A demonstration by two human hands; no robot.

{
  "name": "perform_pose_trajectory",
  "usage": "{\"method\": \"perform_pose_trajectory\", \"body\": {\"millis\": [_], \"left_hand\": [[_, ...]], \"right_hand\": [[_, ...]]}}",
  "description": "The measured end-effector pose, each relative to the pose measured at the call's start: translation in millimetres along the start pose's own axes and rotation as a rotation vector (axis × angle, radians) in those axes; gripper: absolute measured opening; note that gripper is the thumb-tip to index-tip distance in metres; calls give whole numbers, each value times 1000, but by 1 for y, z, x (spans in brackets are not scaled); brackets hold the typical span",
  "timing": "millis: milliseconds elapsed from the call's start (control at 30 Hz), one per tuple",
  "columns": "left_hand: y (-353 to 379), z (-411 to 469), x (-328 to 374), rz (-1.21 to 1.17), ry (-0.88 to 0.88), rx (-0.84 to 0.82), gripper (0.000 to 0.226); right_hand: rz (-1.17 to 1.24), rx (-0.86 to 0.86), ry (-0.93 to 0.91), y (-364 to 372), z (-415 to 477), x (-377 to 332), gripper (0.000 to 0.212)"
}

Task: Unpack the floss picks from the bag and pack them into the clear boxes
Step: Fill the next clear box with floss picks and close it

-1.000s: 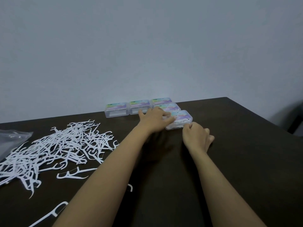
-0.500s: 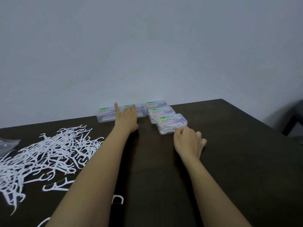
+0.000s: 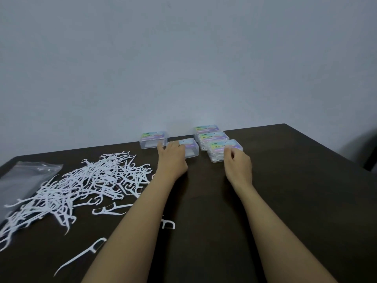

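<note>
Since the floss picks lie loose in a tangled heap on the desk, already out of the bag just left of the heap, most of the packing looks still to do. Beyond the heap's far right corner the left hand has its grip curled over the lid of a clear box that looks empty, with a second box a little nearer the heap. Further right of the heap stand three filled boxes, close together. The right hand is curled against the nearest, though whether that grip pinches the lid or merely rests there I cannot tell. My worry is the left forearm, right along the heap's edge: a careless sweep could send picks, or the stray picks on the heap's near side, off the desk. The light box might skid or spring open if tugged one-handed
</note>
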State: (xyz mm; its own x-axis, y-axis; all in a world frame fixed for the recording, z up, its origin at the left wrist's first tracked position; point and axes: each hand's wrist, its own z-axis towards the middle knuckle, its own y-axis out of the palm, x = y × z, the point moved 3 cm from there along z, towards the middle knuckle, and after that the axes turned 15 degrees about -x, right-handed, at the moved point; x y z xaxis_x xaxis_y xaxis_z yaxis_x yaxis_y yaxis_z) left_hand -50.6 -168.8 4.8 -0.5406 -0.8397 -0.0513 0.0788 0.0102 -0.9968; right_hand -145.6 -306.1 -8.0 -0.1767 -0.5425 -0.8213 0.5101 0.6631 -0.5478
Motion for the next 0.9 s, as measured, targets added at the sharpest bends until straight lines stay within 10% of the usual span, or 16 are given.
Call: {"method": "perform_pose_trajectory", "body": {"millis": [200, 900], "left_hand": [[3, -39, -1, -214, 68, 95, 34], [4, -97, -8, -497, -10, 131, 26]], "right_hand": [[-180, -262, -267, 16, -12, -25, 10], [-949, -392, -672, 59, -47, -60, 33]]}}
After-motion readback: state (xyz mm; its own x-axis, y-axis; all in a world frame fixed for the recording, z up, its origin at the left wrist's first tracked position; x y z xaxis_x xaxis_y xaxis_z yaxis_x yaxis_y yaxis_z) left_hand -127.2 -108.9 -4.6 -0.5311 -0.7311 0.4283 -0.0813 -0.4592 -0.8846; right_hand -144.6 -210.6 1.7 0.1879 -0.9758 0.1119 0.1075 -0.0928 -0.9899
